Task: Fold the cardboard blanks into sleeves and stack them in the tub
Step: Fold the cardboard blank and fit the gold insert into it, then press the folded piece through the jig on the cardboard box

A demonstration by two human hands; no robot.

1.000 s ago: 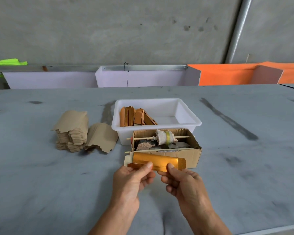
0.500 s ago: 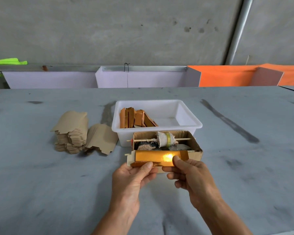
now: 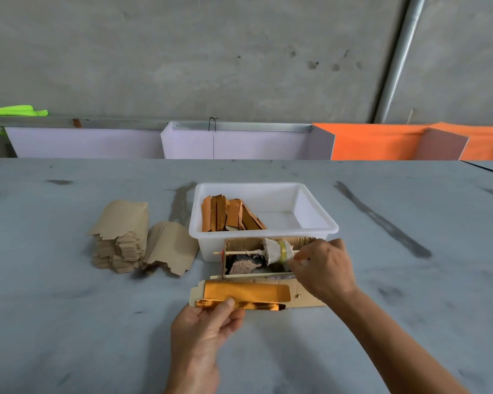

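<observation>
Between the left hand's thumb and curled fingers, a gold foil blank is pinched by its near edge, lying partly folded just in front of a small cardboard box. Beyond it the right hand reaches into that box, fingertips pinching at a cloth-wrapped roller on a wooden stick. Past the box stands the white tub holding folded sleeves. Left of the tub lies a stack of blanks on the grey table.

Blank in my fingers: glossy gold foil on card.
Tub: smooth white plastic.
Stacked blanks: matt brown card.
Worktop: matt grey, scuffed.
</observation>
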